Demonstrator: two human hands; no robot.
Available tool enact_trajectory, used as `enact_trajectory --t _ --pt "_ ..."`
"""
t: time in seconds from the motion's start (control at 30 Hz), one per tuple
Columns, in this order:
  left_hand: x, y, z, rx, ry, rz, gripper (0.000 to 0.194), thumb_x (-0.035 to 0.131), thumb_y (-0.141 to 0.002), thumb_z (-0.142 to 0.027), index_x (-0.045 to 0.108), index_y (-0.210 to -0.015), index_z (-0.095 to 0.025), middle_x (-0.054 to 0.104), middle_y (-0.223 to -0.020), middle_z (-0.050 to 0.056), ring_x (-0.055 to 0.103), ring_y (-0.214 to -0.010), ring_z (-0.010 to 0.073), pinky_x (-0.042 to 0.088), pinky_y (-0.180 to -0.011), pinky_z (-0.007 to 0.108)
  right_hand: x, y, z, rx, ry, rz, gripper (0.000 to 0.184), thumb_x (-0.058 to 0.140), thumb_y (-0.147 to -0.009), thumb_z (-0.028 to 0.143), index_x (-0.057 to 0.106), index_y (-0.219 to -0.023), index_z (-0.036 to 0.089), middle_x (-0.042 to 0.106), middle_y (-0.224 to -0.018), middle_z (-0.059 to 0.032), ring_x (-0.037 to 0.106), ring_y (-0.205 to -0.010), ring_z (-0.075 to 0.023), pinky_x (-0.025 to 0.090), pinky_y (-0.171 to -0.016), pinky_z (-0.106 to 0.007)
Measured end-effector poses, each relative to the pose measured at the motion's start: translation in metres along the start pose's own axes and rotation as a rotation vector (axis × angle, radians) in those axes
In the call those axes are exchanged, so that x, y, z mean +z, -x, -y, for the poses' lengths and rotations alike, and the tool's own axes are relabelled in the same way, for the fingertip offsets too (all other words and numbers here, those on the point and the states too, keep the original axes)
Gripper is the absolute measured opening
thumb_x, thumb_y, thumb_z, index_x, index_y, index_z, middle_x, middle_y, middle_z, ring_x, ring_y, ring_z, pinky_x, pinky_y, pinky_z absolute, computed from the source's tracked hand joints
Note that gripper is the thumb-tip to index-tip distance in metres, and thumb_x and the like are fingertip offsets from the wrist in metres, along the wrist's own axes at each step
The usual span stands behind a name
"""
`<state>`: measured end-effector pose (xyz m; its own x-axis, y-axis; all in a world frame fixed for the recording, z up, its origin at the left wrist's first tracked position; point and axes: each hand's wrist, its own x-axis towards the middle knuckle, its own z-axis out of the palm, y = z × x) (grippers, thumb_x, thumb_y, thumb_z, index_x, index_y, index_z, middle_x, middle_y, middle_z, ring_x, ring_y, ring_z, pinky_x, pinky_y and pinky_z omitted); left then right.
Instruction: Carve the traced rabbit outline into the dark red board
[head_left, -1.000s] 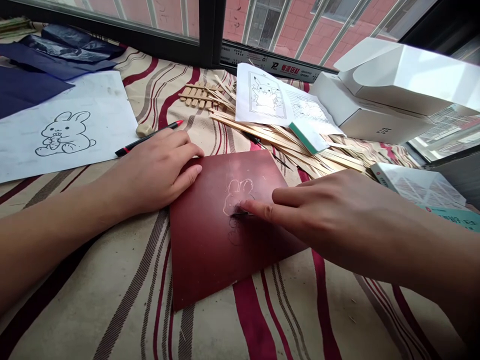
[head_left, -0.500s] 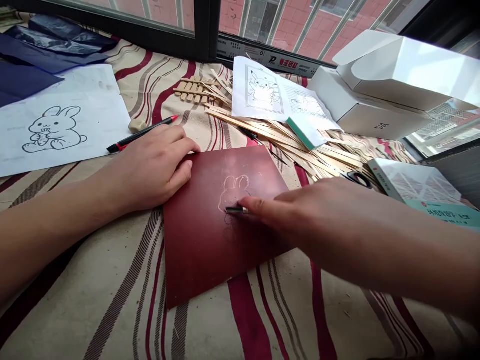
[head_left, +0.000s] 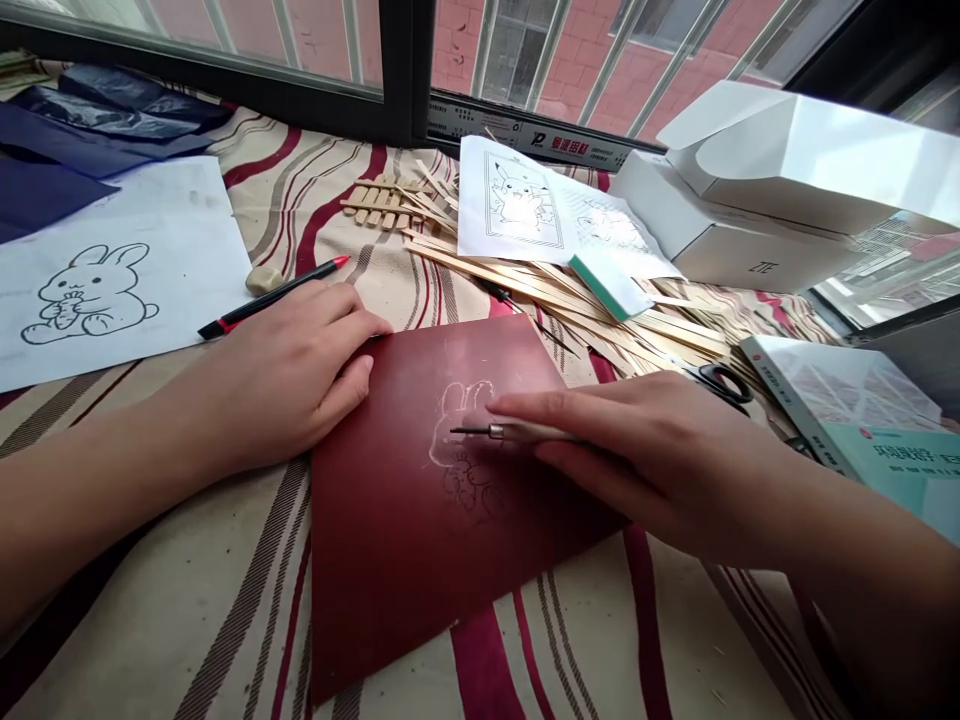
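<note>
A flat dark red board (head_left: 390, 590) lies on the striped cloth. A rabbit outline (head_left: 469, 440) shows on it, pale, scratched lines at the head and ears and fainter dark lines at the body. In my right hand (head_left: 675, 465) is a carving tool (head_left: 514, 431) with a thin dark blade, a metal collar and a pale handle. Its tip points left over the rabbit's head; whether it touches the surface I cannot tell. My left hand (head_left: 292, 365) holds the board's upper left corner, thumb along the edge, fingers bent.
On the left lie a paper with a rabbit drawing (head_left: 97, 295), a black pen (head_left: 274, 297) and a beige lump (head_left: 264, 280). Behind the board are wooden strips (head_left: 525, 285), printed sheets (head_left: 517, 205) and a white box (head_left: 757, 255). Scissors (head_left: 724, 385) and a book (head_left: 862, 420) lie right.
My right hand has shifted slightly, showing more of the tool's collar and handle and more of the rabbit's body. The view has moved a little; my left hand stays at the board's corner.
</note>
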<state>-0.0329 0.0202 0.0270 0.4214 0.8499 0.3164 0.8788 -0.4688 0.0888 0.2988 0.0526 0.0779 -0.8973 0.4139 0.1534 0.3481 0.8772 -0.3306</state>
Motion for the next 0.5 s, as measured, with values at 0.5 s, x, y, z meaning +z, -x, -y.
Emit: enact_trajectory --t 0.5 --pt "0.0011 -0.0025 0.0004 -0.009 0.022 0.005 0.038 0.039 -0.106 -0.038 0.072 -0.119 -0.023 0.067 -0.113 0.011 0.066 -0.111 0.0346 0.053 -0.109 0.054 -0.0026 0.0035 0.0098 -0.07 0.093 0.138 0.048 0.048 -0.111 0.013 0.074 -0.151 0.02 0.068 -0.076 0.002 0.057 -0.054 -0.0085 0.03 -0.053 -0.029"
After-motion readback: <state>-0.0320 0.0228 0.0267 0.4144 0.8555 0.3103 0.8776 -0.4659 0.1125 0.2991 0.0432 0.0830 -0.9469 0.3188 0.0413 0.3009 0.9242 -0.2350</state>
